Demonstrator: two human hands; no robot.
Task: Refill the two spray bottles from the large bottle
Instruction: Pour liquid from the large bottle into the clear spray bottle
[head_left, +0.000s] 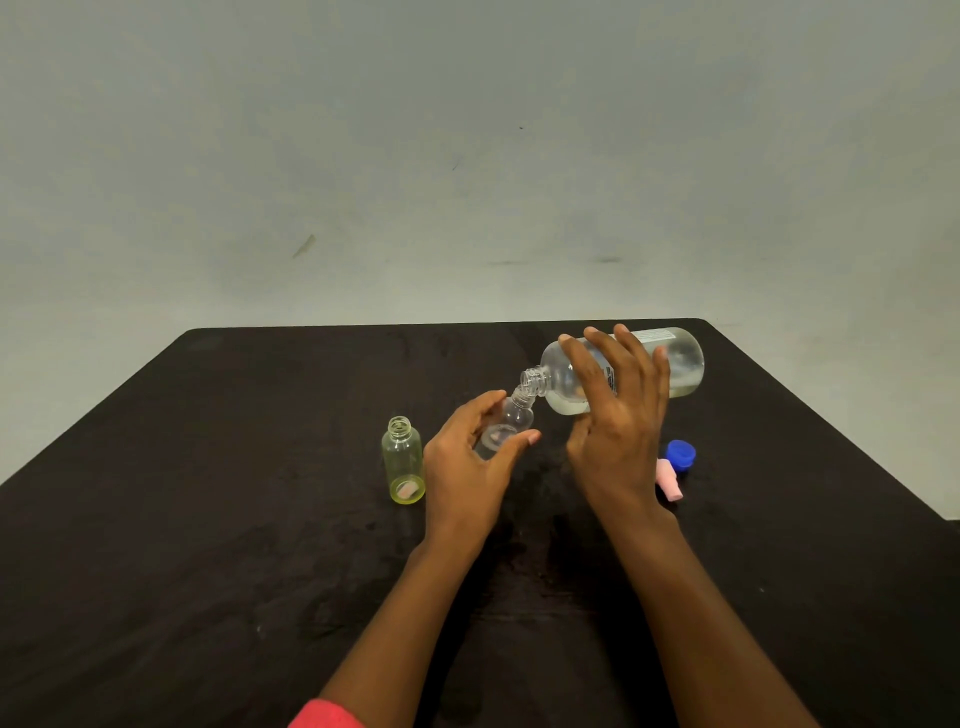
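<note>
Left hand (470, 467): grips clear spray bottle (511, 421), neck tilted toward right hand.
Right hand (618, 415): grips large bottle (680, 364), near level, mouth at that neck.

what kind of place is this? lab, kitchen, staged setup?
Probably a staged recording setup, not a home or lab: a black-covered table in front of a bare, scuffed pale wall, with the large bottle, yellow bottle and blue cap as props.

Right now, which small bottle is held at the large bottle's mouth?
The clear bottle, in the left hand, neck at the mouth of the large bottle. The yellow bottle stands apart, untouched.
</note>
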